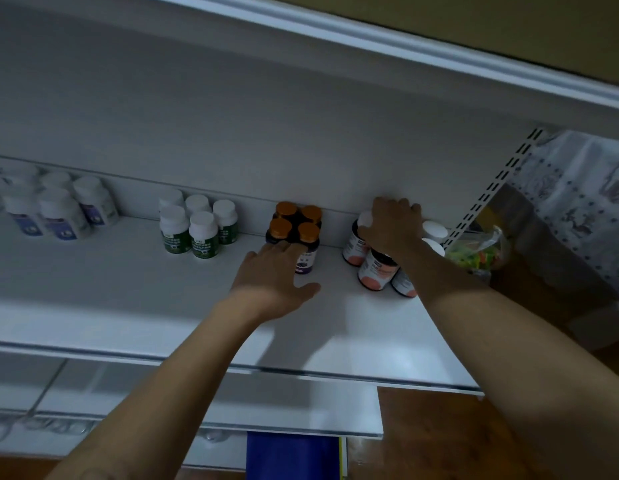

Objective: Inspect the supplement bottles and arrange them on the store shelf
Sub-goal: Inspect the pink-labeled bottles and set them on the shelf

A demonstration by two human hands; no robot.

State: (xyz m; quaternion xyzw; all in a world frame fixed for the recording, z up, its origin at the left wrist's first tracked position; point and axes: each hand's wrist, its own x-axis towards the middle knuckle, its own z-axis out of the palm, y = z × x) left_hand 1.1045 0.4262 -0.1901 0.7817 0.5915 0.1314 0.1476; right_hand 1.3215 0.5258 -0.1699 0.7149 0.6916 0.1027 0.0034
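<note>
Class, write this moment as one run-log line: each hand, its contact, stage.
left hand: fingers straight against orange-capped bottles | right hand: curled over pink-label bottles, grip unclear | stage: arranging on shelf

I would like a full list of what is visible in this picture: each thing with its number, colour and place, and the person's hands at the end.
shelf: one, white, across the middle of the view
purple-label bottles: about five (blurred), white caps, far left of the shelf
green-label bottles: five, white caps, left of centre
orange-capped bottles: four, dark bodies, centre, in a square
pink-label bottles: at least five, white caps, right end, partly hidden
plastic bag: one, clear with colourful contents, right of the shelf
blue object: one, below the shelf
left hand: fingers straight, touching the front orange-capped bottles
right hand: lying over the pink-label bottles, grip unclear
</note>
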